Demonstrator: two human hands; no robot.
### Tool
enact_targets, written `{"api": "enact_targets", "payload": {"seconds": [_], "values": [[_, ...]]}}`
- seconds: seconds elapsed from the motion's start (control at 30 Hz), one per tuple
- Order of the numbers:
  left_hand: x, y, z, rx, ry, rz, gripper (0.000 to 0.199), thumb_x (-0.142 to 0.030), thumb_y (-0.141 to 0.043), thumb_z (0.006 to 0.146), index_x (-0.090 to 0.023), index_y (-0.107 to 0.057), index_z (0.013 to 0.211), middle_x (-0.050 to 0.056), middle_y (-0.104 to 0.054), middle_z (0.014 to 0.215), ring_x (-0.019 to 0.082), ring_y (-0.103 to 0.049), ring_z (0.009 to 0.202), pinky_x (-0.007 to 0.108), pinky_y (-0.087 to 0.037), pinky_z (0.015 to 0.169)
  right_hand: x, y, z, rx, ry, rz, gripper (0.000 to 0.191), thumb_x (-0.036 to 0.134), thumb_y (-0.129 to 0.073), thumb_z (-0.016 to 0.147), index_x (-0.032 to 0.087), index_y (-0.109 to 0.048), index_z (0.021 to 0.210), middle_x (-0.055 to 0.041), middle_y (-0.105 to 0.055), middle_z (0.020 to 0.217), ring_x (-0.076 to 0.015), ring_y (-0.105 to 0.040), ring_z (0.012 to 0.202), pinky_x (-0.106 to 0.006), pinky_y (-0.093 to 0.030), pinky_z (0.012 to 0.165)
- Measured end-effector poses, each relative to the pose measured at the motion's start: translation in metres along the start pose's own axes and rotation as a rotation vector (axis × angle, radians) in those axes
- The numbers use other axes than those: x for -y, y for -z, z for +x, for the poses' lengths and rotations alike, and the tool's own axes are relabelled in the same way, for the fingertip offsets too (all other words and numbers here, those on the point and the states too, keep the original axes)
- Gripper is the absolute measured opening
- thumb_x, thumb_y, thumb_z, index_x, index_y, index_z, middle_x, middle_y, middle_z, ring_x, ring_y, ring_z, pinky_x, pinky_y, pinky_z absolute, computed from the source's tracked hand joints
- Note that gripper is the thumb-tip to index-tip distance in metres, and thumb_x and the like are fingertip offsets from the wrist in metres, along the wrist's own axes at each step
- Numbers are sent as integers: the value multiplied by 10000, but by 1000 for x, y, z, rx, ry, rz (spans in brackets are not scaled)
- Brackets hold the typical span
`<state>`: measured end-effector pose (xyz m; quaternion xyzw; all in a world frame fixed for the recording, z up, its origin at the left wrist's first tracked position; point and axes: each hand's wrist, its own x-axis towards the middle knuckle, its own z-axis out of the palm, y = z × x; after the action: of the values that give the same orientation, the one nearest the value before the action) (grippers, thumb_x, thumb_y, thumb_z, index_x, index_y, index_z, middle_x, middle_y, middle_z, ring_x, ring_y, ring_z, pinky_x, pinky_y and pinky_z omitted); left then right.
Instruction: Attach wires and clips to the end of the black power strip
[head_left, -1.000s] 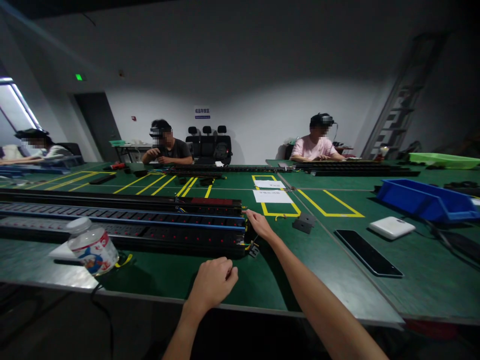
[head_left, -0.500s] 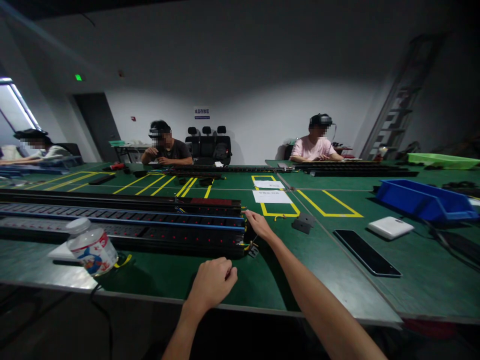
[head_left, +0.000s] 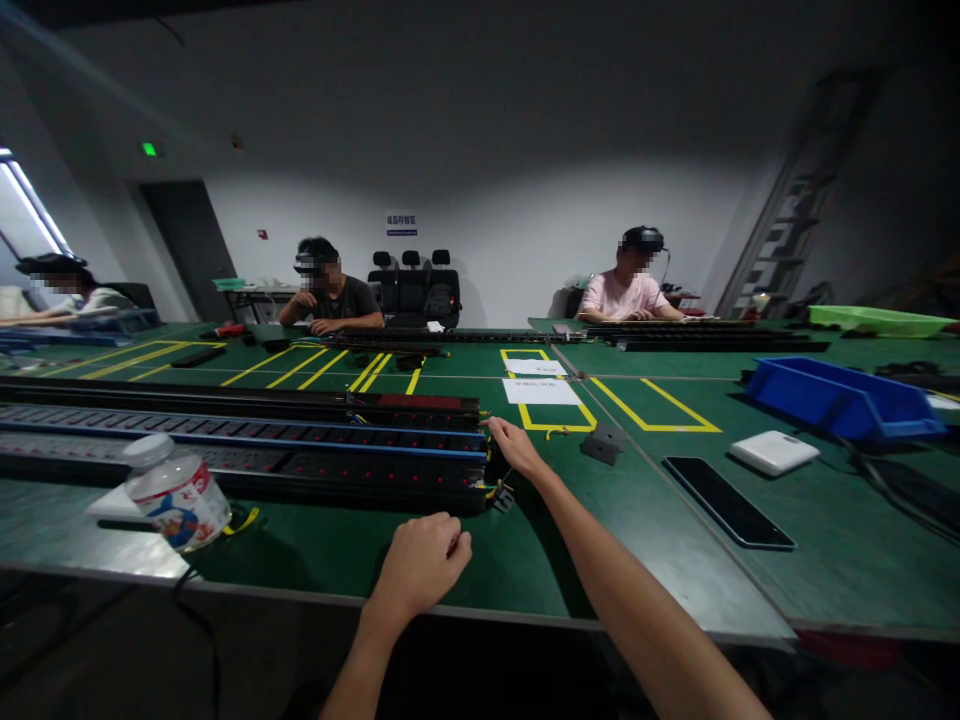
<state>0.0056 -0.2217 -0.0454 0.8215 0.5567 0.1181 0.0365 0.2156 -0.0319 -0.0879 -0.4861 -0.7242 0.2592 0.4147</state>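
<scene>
Long black rails (head_left: 300, 465) with small red dots and a blue strip (head_left: 420, 447) lie side by side across the green table (head_left: 645, 560). My right hand (head_left: 513, 447) is at their right end, its fingers pinched together; what is between them is too small to make out. Just below it, wires and a small tag (head_left: 503, 498) stick out from the rail end. My left hand (head_left: 426, 562) rests closed on the table near the front edge, in front of the rails, with nothing visible in it.
A clear plastic jar (head_left: 177, 495) stands at the left. On the right are a phone (head_left: 727, 502), a white box (head_left: 774, 453), a blue bin (head_left: 840, 400) and dark flat pieces (head_left: 604, 443). White papers (head_left: 540, 391) lie behind. People sit across the table.
The view has shifted slightly. Both hands keep their places relative to the rails. Across the table, the dark-shirted person's hands have moved slightly.
</scene>
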Motion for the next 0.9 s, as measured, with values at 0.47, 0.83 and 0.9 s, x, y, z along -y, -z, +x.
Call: {"api": "enact_targets", "payload": {"seconds": [0.47, 0.83, 0.9], "values": [[0, -1, 0, -13, 0, -16, 306, -318, -438, 956, -200, -553, 697, 1, -637, 753, 138, -565, 661, 283, -262, 598, 5, 1, -1, 21, -15, -34, 679, 653, -250, 978, 215, -695, 1246, -97, -704, 1213, -305, -628, 1145, -408, -458, 960], [1, -2, 1, -16, -4, -30, 308, -314, -433, 955, -198, -553, 696, 1, -634, 750, 133, -560, 655, 295, -247, 598, -2, -3, 2, 23, -17, -49, 646, 660, -267, 977, 255, -687, 1253, -76, -683, 1264, -304, -609, 1188, -414, -434, 1008], [2, -3, 1, -19, -1, -33, 309, -315, -434, 956, -200, -547, 693, -3, -630, 741, 134, -558, 650, 297, -240, 595, -3, -3, 2, 20, -20, -37, 618, 648, -265, 982, 262, -680, 1228, -64, -692, 1238, -286, -622, 1153, -404, -440, 992]]}}
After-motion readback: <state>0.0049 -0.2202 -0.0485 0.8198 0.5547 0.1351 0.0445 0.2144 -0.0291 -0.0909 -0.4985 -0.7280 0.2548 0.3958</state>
